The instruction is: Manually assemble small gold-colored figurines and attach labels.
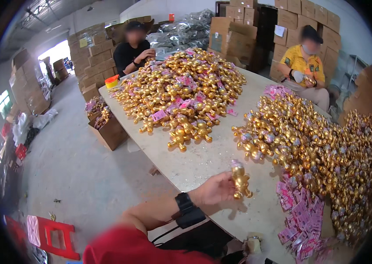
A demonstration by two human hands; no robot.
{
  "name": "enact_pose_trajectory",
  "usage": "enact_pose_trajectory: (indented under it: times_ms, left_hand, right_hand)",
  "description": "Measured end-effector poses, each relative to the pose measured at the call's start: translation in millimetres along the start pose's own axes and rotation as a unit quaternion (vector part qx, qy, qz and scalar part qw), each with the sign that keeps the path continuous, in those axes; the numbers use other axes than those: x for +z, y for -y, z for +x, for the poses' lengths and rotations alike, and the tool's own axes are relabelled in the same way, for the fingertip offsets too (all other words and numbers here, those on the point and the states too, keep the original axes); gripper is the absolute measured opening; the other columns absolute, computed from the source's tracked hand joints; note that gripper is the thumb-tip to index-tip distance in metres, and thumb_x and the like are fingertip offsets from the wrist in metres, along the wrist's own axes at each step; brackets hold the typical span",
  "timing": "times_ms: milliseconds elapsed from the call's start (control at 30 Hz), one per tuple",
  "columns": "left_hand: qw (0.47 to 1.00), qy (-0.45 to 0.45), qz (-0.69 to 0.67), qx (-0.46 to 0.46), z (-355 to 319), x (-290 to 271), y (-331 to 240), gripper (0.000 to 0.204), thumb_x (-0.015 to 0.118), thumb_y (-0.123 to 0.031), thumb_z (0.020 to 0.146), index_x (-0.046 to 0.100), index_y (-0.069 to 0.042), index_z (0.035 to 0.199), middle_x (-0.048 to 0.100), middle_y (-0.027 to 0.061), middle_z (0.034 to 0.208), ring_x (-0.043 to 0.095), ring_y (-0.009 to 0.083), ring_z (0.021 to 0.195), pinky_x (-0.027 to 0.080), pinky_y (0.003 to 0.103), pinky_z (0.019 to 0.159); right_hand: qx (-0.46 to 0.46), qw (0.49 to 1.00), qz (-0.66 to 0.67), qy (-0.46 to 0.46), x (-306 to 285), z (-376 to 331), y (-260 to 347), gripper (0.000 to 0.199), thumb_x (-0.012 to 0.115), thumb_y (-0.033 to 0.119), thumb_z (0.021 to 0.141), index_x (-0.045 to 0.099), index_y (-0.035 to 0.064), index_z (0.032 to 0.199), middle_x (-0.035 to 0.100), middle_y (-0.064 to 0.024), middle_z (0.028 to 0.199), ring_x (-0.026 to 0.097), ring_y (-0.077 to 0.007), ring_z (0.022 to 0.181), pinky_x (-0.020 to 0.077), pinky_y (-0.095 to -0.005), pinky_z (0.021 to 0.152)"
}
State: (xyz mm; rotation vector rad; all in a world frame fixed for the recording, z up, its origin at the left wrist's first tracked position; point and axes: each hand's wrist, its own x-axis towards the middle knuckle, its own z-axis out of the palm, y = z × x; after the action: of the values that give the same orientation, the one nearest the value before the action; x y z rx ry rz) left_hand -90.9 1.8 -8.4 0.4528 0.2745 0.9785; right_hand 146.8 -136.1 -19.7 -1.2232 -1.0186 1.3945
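Observation:
My left hand [218,189], with a black strap on its wrist, reaches over the near edge of the table. Its fingers are closed on the side of a shiny gold figurine [241,180], held upright with a pinkish-silver top. To the right lies a heap of pink printed cards [302,215]. Beyond them spreads a large pile of similar gold figurines [295,136]. At the lower edge, near the cards, my right hand is hardly distinguishable; its fingers are blurred or cut off.
A second heap of gold figurines [181,88], mixed with pink cards, covers the table's [159,152] far side. Two people sit beyond, handling small items. A yellow-and-red tub [112,82] stands at the left edge. Cardboard boxes [109,132] and a red stool [54,237] are on the floor.

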Motion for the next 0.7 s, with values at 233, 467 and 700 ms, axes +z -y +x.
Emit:
enact_pose_trajectory:
  times_ms: [233, 467, 700]
  left_hand:
    - [0.979, -0.053, 0.197, -0.022, -62.3, 14.2, 22.8, 0.046, 0.061, -0.016, 0.083, 0.046, 0.004, 0.122, 0.058, 0.0146, 0.111, 0.061, 0.0239, 0.092, 0.050, 0.037, 0.085]
    - [0.934, -0.050, 0.312, -0.167, -76.3, 39.6, 54.8, 0.052, 0.067, -0.012, 0.080, 0.044, 0.000, 0.124, 0.061, 0.0122, 0.105, 0.061, 0.0170, 0.084, 0.051, 0.029, 0.074]
    - [0.858, -0.002, 0.459, -0.231, -90.2, 37.5, 67.9, 0.051, 0.073, -0.021, 0.078, 0.052, 0.001, 0.119, 0.061, 0.0035, 0.100, 0.055, 0.0105, 0.089, 0.046, 0.025, 0.081]
  right_hand:
    - [0.125, 0.992, 0.020, 0.028, 8.0, 9.4, 5.5, 0.009, 0.057, 0.014, 0.085, 0.060, 0.0055, 0.084, 0.052, 0.0024, 0.066, 0.045, -0.0043, 0.056, 0.0336, -0.0195, 0.047]
    - [0.140, 0.982, -0.020, 0.126, -6.2, -10.4, 32.3, 0.014, 0.058, 0.012, 0.084, 0.062, 0.0005, 0.090, 0.060, -0.0014, 0.072, 0.052, -0.0072, 0.060, 0.0420, -0.0219, 0.053]
    - [-0.148, 0.931, -0.312, 0.121, -12.4, -15.0, 15.1, 0.016, 0.061, 0.017, 0.081, 0.059, 0.0030, 0.089, 0.058, -0.0085, 0.069, 0.059, -0.0198, 0.063, 0.0461, -0.0314, 0.055]
